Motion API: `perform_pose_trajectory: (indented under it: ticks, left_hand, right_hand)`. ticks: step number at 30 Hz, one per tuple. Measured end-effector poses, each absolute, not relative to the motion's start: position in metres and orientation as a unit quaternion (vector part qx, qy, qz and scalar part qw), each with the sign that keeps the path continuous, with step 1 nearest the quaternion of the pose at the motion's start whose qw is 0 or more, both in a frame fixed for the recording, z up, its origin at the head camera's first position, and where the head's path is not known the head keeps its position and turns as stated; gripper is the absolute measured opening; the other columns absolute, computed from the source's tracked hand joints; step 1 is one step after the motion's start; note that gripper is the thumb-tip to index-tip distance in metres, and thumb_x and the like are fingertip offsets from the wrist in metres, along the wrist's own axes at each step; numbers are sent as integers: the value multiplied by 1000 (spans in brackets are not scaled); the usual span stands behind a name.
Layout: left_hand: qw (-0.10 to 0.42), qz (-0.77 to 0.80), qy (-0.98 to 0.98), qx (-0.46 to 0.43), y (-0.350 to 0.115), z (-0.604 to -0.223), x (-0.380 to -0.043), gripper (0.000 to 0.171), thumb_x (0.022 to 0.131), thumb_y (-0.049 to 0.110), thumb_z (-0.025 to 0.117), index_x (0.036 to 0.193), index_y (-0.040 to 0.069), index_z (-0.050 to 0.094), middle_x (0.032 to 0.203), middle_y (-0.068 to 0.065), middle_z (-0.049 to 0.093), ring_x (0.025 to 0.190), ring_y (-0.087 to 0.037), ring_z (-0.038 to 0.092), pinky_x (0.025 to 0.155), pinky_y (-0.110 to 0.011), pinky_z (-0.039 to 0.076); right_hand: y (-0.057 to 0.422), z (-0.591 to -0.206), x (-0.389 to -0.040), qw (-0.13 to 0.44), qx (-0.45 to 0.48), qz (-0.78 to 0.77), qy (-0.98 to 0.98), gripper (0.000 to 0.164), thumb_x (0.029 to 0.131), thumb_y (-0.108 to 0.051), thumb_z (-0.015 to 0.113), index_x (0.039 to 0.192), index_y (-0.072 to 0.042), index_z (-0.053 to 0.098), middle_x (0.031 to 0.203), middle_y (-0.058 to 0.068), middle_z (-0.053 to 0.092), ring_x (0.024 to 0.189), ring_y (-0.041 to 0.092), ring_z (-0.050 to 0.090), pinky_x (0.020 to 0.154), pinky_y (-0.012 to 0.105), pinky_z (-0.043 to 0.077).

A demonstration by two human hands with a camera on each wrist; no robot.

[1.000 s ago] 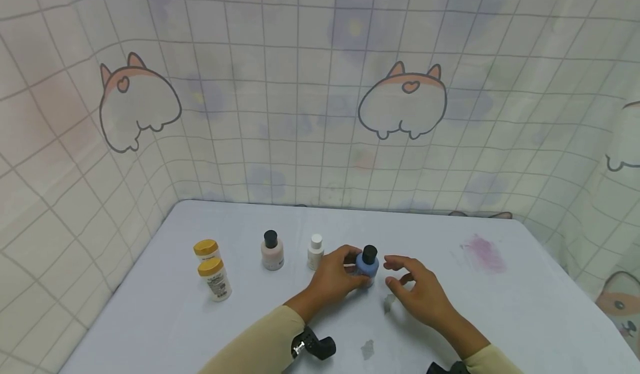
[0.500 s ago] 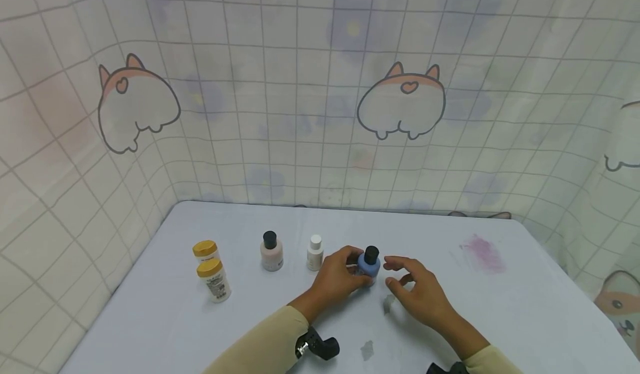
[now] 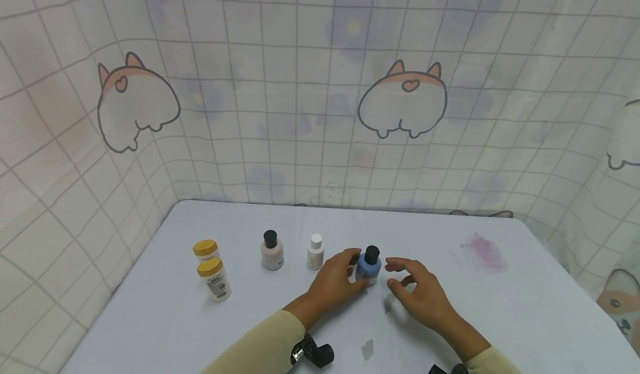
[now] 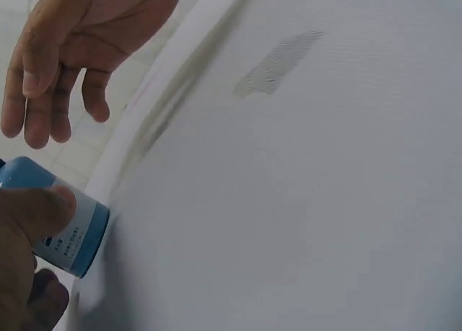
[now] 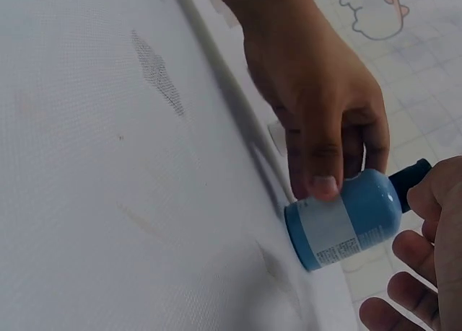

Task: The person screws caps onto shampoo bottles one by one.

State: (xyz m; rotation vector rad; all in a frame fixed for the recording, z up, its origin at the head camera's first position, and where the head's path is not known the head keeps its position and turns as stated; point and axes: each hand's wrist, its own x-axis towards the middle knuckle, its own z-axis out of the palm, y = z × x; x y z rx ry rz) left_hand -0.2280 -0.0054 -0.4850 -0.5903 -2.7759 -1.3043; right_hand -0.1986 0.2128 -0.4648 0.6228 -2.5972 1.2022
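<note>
A blue bottle with a black cap and a printed white label stands upright near the middle of the table. My left hand holds it from the left side, the thumb across the label in both wrist views and the other fingers behind it, partly hidden. To the right of the bottle, my right hand hovers with loosely bent fingers and nothing in them. In the head view a gap shows between its fingertips and the bottle, while the right wrist view has its thumb overlapping the cap.
A small white bottle stands just left of my left hand. Farther left are a pale pink bottle with a black cap and two yellow-lidded white bottles. The white table bears a pink stain and grey patches.
The blue bottle has shifted very slightly right, and the left hand's fingers have eased a little away from its left side. The right hand has barely moved.
</note>
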Motion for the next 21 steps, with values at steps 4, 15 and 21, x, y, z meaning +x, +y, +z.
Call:
perform_pose_trajectory:
  ticks: [4,15,21]
  left_hand:
    - [13,-325,-928,-184,-14,-481,-211,68,81,36,74,137,11,44,130,-1,53,116,-13,52,94,-29,45]
    - [14,-190,-955,-225,-64,-464,-169,45,88,41,64,125,18,53,122,5,57,111,-12,55,88,-33,49]
    - [5,-200,-955,-218,-95,-447,-157,40,90,42,61,123,19,56,119,7,59,109,-11,55,86,-35,50]
  right_hand:
    - [213,-465,-198,104,211,403,-884,44,84,-11,71,125,-19,56,108,-8,62,82,12,60,69,35,54]
    - [229,-457,-188,64,153,367,-915,37,89,-34,65,123,-32,53,119,-17,54,84,7,56,72,34,52]
    - [246,-452,-182,77,153,319,-932,39,90,-35,63,127,-24,53,121,-10,54,86,12,55,74,38,51]
